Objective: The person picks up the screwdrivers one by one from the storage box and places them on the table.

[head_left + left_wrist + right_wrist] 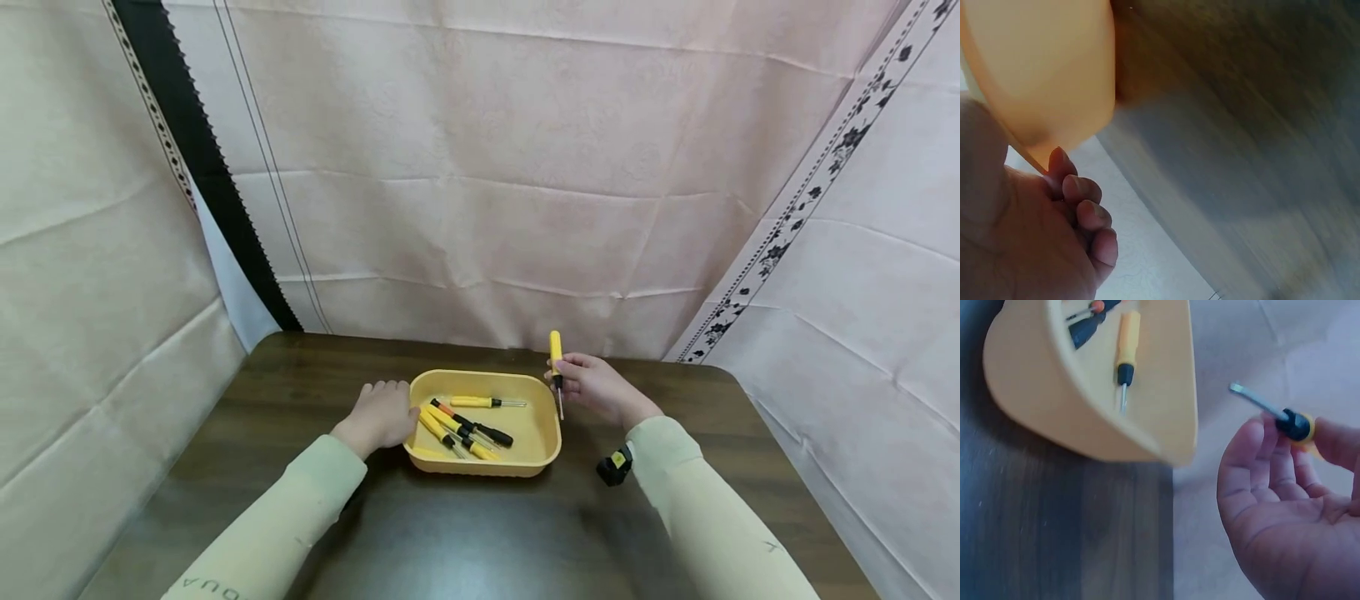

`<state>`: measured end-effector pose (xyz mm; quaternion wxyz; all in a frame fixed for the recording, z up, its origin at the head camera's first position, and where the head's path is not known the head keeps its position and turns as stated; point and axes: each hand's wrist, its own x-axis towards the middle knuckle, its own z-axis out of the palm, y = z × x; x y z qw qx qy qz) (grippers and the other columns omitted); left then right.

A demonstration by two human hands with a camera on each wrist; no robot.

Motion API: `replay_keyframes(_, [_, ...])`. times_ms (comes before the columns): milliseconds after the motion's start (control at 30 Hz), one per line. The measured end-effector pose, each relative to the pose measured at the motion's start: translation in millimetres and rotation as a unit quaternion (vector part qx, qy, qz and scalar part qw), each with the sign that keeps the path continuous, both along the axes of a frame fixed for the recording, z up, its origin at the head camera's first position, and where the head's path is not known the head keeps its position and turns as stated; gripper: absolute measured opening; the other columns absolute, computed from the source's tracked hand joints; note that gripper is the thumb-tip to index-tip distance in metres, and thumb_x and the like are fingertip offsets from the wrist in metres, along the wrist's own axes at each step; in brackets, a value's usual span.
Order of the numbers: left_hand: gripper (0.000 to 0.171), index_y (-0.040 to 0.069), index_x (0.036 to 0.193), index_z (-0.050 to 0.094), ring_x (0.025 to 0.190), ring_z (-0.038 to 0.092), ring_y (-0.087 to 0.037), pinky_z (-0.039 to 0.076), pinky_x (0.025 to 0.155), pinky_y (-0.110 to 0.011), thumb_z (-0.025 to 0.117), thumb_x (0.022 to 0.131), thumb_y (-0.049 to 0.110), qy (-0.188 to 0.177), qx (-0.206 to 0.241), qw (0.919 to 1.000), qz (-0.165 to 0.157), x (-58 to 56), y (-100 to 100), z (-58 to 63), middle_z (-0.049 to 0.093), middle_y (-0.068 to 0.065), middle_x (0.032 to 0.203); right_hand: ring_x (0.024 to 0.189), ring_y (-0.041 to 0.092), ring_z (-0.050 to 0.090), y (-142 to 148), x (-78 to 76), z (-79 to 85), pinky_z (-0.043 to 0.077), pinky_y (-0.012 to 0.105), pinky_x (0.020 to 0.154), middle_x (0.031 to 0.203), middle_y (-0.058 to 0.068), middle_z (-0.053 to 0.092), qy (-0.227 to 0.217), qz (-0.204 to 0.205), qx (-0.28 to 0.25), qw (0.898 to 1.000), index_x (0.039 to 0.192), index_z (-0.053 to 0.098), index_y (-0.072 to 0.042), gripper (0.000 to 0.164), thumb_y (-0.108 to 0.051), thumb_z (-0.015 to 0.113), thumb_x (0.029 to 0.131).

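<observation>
With my left hand [381,414] I grip the yellow tray [480,469] by its left rim, probably to steady it. My right hand [596,387] pinches a flat-blade screwdriver [556,346], handle up, near the right rim; others [471,402] lie inside. Pale creased cloth [480,167] hangs behind the dark wood-grain table [480,550].

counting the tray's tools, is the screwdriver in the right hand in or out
Out: in the right wrist view, the right hand pinches the screwdriver outside the tray, beyond its wall.
</observation>
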<state>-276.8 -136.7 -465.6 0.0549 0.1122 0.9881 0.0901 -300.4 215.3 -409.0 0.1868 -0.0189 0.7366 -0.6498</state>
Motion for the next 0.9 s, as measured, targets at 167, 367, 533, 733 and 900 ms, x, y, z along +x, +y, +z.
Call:
replay_keyframes(167, [0.056,-0.003,0.125,0.050,0.104,0.047,-0.031,0.032,0.091,-0.049,0.053,0.094,0.043,0.024,-0.009,0.9997,-0.001,-1.2,0.0,-1.9,0.054,-0.016,0.115,0.091,0.018,0.059,15.7,0.4,-8.5,0.047,0.033,0.080,0.111,0.013,0.058,-0.003,-0.003,-0.007,1.000,0.132,0.039,0.009,0.044,-0.025,0.045,0.103])
replay_keyframes(367, [0.057,-0.004,0.125,0.045,0.104,0.043,-0.033,0.031,0.093,-0.051,0.052,0.093,0.043,0.025,-0.012,0.9995,-0.015,4.2,1.6,3.7,0.049,-0.018,0.115,0.094,0.016,0.059,37.6,0.9,-25.1,0.041,0.044,0.095,0.119,0.018,0.053,-0.007,-0.036,0.004,0.999,0.131,0.044,0.006,0.046,-0.031,0.046,0.103])
replay_keyframes(533, [0.041,-0.003,0.119,0.044,0.098,0.041,-0.032,0.030,0.090,-0.049,0.044,0.096,0.031,0.008,-0.018,0.9998,-0.009,7.4,2.0,3.7,0.047,-0.017,0.107,0.100,0.019,0.054,58.9,1.7,-45.3,0.040,0.044,0.096,0.124,0.019,0.047,-0.019,-0.059,0.027,0.998,0.137,0.039,0.010,0.052,-0.028,0.047,0.103])
replay_keyframes(733, [0.034,-0.003,0.120,0.043,0.094,0.038,-0.029,0.030,0.088,-0.047,0.037,0.097,0.021,-0.003,-0.019,0.9998,-0.001,4.9,6.6,1.1,0.046,-0.016,0.108,0.098,0.022,0.055,74.9,6.4,-67.4,0.046,0.039,0.089,0.113,0.015,0.051,-0.022,-0.074,0.074,0.994,0.132,0.043,0.012,0.048,-0.025,0.050,0.102])
replay_keyframes(900, [0.037,-0.002,0.123,0.042,0.097,0.039,-0.029,0.030,0.090,-0.047,0.037,0.098,0.024,-0.013,-0.022,0.9997,0.004,2.5,7.4,-2.2,0.047,-0.017,0.112,0.085,0.022,0.059,74.4,9.5,-75.1,0.052,0.037,0.080,0.101,0.014,0.056,-0.038,-0.097,0.130,0.986,0.117,0.053,0.007,0.036,-0.023,0.057,0.098])
